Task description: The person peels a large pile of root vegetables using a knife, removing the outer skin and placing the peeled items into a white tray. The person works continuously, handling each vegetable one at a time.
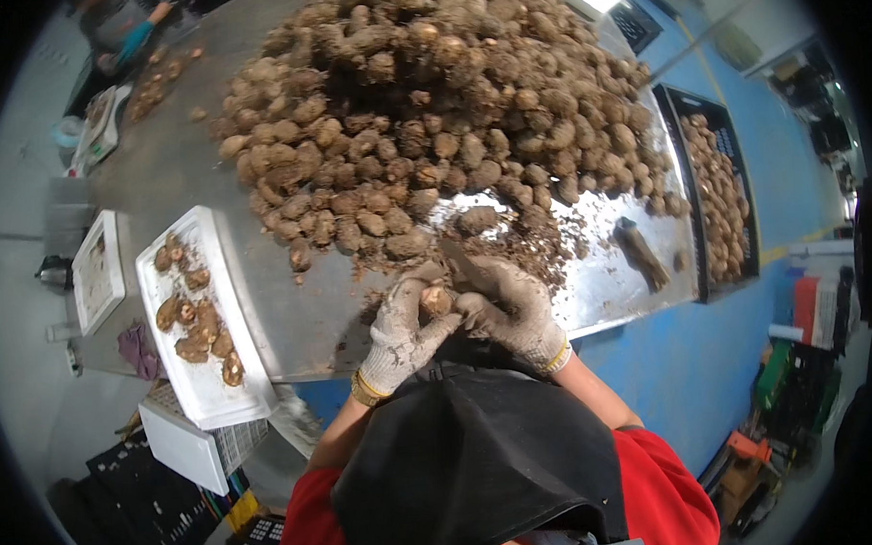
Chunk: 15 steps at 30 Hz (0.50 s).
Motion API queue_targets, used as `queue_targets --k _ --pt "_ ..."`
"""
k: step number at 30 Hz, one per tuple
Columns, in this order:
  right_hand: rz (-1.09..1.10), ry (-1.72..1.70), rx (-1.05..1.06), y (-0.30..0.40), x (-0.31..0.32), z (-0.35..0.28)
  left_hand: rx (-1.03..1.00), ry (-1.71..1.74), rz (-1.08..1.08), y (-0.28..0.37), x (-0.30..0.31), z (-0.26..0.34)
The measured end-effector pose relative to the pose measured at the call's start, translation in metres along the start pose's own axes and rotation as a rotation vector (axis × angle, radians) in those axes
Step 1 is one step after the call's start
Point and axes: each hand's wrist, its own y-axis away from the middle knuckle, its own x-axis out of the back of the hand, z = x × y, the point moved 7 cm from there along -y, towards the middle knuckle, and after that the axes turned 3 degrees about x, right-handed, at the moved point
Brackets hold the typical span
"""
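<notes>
My left hand (401, 338), in a soiled knitted work glove, grips a small brown taro-like corm (435, 300) with a pale cut face. Close beside it, my right hand (518, 309), gloved the same way, holds a knife whose dark blade (463, 263) points up and away from me. Both hands are near the front edge of a metal table (294, 335), almost touching each other. Just beyond them rises a large heap of rough brown corms (474, 112). Dark peelings and soil (532, 251) lie scattered by my right hand.
To the left, a white tray (244, 358) contains several trimmed corms; another white tray (117, 283) stands farther out. A brown cylindrical object (641, 254) lies at right. Beyond the table edge is a black crate (745, 225) of corms. A co-worker's sleeved arm (136, 39) shows at upper left, near a scale (107, 129).
</notes>
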Motion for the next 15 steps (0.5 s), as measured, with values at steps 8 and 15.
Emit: queue_targets --k 8,15 --pt "0.123 -0.014 -0.418 0.029 0.025 0.089 0.547 0.235 0.81 0.046 0.167 -0.117" --pt "0.052 0.073 -0.429 0.054 0.006 0.094 0.307 -1.024 0.95 0.068 0.259 -0.121"
